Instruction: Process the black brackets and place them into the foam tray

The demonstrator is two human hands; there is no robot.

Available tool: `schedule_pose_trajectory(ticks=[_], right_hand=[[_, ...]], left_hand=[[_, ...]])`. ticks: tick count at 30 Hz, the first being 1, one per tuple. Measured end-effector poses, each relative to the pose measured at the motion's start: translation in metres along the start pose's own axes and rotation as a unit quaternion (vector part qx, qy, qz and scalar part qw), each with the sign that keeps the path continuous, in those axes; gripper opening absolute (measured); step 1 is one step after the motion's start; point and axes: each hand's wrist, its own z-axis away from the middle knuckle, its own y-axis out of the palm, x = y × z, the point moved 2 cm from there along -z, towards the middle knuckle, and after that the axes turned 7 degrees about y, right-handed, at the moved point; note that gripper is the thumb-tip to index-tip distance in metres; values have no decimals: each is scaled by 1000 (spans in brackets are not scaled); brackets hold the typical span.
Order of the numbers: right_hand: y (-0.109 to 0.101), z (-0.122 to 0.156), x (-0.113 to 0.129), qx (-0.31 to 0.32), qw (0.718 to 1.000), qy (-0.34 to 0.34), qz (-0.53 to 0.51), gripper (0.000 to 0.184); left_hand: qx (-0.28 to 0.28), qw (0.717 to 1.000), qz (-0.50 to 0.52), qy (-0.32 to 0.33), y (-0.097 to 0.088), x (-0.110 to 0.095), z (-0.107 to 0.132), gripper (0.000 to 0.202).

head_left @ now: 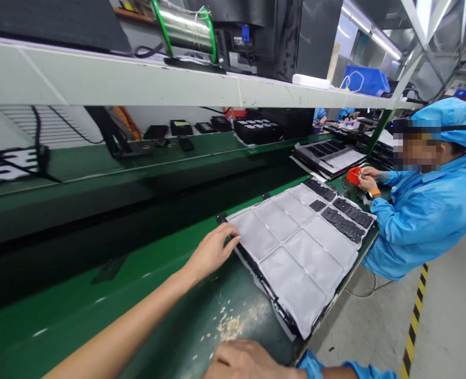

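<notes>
My left hand (216, 246) reaches in from the lower left, its fingers and thumb closed at the near left corner of a sectioned tray covered in whitish translucent sheeting (282, 242). Small black parts (345, 223) lie in rows in the tray's far sections. Dark edges show beneath the tray, perhaps of more trays. At the bottom edge of the view, my right hand (246, 362) is curled, partly cut off by the frame; its fingertips are hidden. Just beyond it, small pale yellowish bits (230, 327) are scattered on the green tabletop (170, 310).
A co-worker in blue (422, 210) sits at the right, hands near a red bin (353, 175). Another tray stack (330, 155) lies farther back. Overhead runs a white shelf edge (178, 87) bearing a wire spool (188, 31). Black boxes (256, 129) line the rear ledge.
</notes>
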Motion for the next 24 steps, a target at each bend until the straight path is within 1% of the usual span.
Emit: schedule_pose_trajectory(ticks=[2, 3, 4, 5, 7, 8, 9, 11, 13, 14, 16, 18, 19, 20, 21, 22, 24], right_hand=[[-3, -5, 10, 14, 999, -21, 26, 7], [-8, -4, 14, 12, 999, -21, 28, 7], [-14, -2, 15, -5, 1000, -3, 22, 12], [-20, 2, 15, -27, 1000, 14, 0, 23], [-30, 10, 8, -62, 996, 43, -48, 44], [-32, 15, 1, -83, 992, 66, -65, 53], [-33, 19, -6, -108, 988, 84, -75, 58], [-29, 26, -21, -162, 977, 117, -79, 60], [-20, 29, -31, -190, 969, 139, -70, 59], [-15, 30, -34, -194, 968, 147, -65, 58], [-6, 27, -36, -190, 968, 154, -61, 58], [-2, 22, -36, -187, 969, 145, -77, 58], [-3, 18, -37, -190, 968, 140, -88, 57], [-5, 14, -39, -196, 966, 136, -97, 56], [-8, 9, -41, -203, 965, 135, -100, 55], [-10, 3, -44, -211, 963, 139, -97, 55], [-14, -9, -51, -223, 960, 149, -75, 55]], left_hand=[[-26, 1000, 4, -11, -15, 5, 34, 21], [-41, 999, 4, -18, -22, 7, 52, 25], [-55, 998, 2, -25, -27, 10, 70, 30], [-65, 997, -2, -32, -31, 13, 89, 36], [-65, 996, -22, -48, -31, 18, 129, 47], [-52, 996, -38, -60, -26, 20, 149, 51], [-33, 995, -56, -74, -18, 21, 168, 55], [5, 992, -90, -90, 6, 17, 200, 60], [20, 989, -116, -89, 34, 5, 220, 67], [15, 988, -127, -90, 48, -4, 224, 72], [1, 988, -134, -83, 70, -25, 223, 81], [3, 992, -112, -62, 82, -45, 211, 82], [9, 995, -91, -49, 84, -52, 202, 78], [14, 997, -70, -42, 83, -55, 193, 73], [15, 998, -53, -44, 80, -53, 183, 68], [14, 998, -41, -53, 76, -48, 174, 65], [8, 996, -39, -79, 66, -30, 156, 63]])
